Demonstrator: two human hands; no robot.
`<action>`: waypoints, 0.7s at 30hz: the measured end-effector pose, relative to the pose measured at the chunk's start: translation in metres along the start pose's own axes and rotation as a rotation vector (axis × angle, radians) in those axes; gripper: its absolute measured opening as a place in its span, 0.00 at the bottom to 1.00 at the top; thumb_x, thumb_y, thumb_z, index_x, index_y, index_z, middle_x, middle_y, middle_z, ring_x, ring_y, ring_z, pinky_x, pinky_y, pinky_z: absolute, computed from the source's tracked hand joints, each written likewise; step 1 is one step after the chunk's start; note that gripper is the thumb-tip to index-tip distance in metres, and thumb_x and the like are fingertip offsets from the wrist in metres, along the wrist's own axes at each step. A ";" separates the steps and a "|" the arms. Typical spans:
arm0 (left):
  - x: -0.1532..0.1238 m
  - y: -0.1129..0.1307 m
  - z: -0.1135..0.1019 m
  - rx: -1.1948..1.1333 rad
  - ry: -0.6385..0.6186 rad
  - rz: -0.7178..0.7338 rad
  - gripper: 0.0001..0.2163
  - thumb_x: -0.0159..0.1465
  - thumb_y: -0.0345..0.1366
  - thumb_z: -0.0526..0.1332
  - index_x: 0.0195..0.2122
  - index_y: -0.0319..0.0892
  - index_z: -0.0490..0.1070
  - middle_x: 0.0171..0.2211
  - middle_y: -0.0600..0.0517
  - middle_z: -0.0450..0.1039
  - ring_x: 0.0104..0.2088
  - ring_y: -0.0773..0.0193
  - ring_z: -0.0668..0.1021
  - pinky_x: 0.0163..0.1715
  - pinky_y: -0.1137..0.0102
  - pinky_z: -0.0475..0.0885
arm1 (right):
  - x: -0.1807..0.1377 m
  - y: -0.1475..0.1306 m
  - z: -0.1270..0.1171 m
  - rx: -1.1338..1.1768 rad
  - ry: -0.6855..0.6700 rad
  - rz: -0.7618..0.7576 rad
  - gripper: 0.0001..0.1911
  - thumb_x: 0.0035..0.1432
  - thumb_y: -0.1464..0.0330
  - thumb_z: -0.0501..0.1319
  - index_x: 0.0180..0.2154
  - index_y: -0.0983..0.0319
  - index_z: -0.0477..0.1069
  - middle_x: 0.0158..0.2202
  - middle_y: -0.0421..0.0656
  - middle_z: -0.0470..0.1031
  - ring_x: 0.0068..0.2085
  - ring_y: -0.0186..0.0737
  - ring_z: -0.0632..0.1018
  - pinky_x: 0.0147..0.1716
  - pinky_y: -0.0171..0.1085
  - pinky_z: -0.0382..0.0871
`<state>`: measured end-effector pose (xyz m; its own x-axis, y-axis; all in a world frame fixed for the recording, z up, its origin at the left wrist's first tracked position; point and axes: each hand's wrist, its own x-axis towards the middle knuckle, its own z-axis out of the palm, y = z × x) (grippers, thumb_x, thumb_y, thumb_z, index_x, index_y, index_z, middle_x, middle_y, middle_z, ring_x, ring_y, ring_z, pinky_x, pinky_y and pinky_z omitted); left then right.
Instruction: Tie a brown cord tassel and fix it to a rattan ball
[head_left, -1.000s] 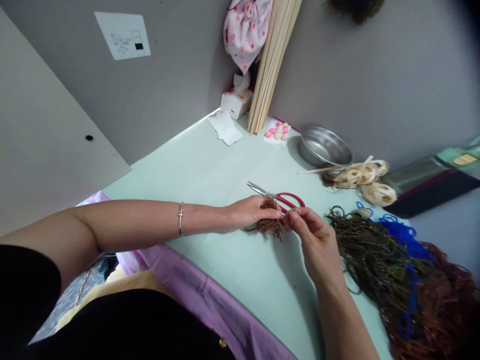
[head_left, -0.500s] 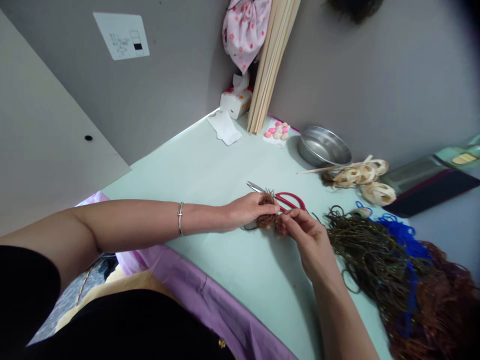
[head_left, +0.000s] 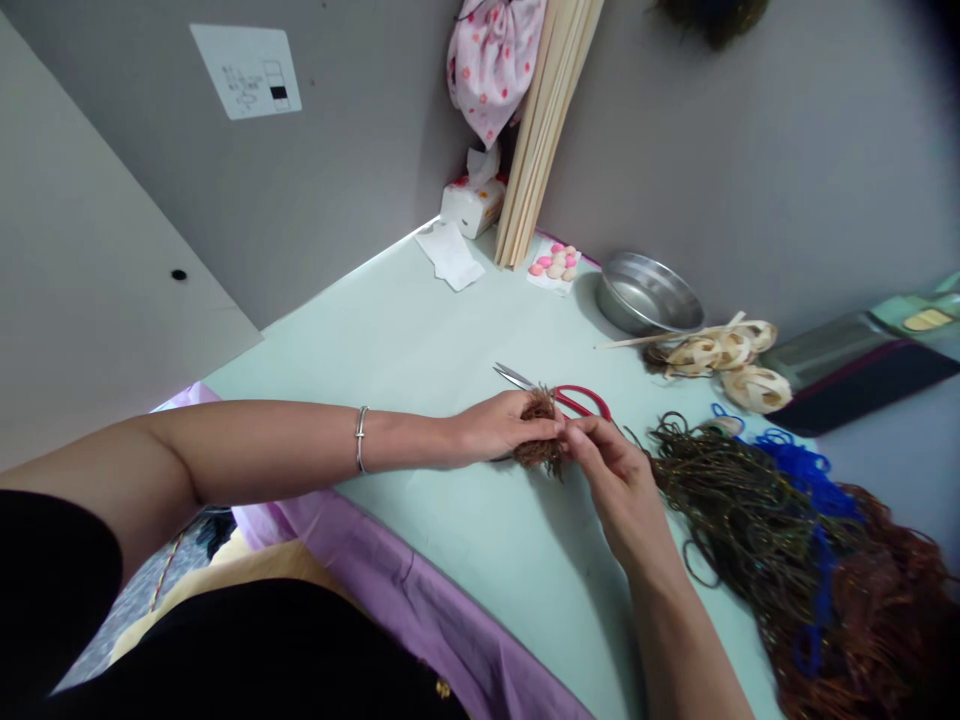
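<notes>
My left hand (head_left: 495, 428) is closed around a bunch of brown yarn (head_left: 540, 455), whose cut, frayed ends stick out above and below the thumb. Against its right side, my right hand (head_left: 611, 465) has thumb and forefinger pinched together at the edge of the bunch, meeting the left fingertips. What lies between those right fingertips is too small to make out. Just behind the hands, scissors with red handles (head_left: 583, 400) rest on the table, blades pointing left and partly covered by the yarn.
Heaps of dark green yarn (head_left: 727, 500), blue yarn (head_left: 799, 465) and brown yarn (head_left: 885, 610) spread over the right side. Farther back are a metal bowl (head_left: 649, 295), pale curled bundles (head_left: 720, 350), pink and white pieces (head_left: 553, 264), tissues (head_left: 472, 205) and wooden strips (head_left: 536, 150).
The right fingertips have closed up against the left ones. Brown strands that hung at the right hand now sit together with the bunch in my left hand.
</notes>
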<state>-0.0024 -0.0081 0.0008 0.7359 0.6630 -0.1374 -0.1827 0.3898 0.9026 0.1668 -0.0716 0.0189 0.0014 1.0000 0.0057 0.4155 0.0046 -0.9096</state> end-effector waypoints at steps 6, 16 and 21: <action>0.000 0.000 0.000 -0.012 0.009 -0.017 0.06 0.65 0.34 0.59 0.32 0.38 0.67 0.25 0.56 0.68 0.23 0.74 0.67 0.26 0.75 0.62 | 0.000 0.009 0.000 0.123 0.038 0.033 0.10 0.61 0.59 0.64 0.35 0.60 0.74 0.32 0.40 0.72 0.35 0.38 0.72 0.37 0.36 0.65; 0.000 0.002 0.000 -0.015 0.020 -0.016 0.06 0.65 0.35 0.59 0.32 0.39 0.65 0.21 0.58 0.66 0.20 0.74 0.66 0.24 0.75 0.60 | 0.001 0.003 0.002 0.182 0.136 -0.001 0.14 0.59 0.57 0.65 0.41 0.59 0.74 0.37 0.43 0.77 0.35 0.39 0.76 0.36 0.38 0.72; 0.000 0.002 0.000 -0.042 0.025 -0.026 0.07 0.66 0.34 0.58 0.32 0.39 0.65 0.20 0.57 0.66 0.20 0.74 0.67 0.24 0.75 0.60 | 0.005 0.010 0.002 0.082 0.163 0.056 0.12 0.55 0.59 0.67 0.34 0.61 0.73 0.26 0.40 0.73 0.27 0.37 0.72 0.29 0.37 0.68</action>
<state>-0.0023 -0.0075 0.0026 0.7242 0.6679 -0.1715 -0.1915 0.4337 0.8805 0.1694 -0.0665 0.0087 0.1722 0.9849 0.0152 0.3351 -0.0440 -0.9412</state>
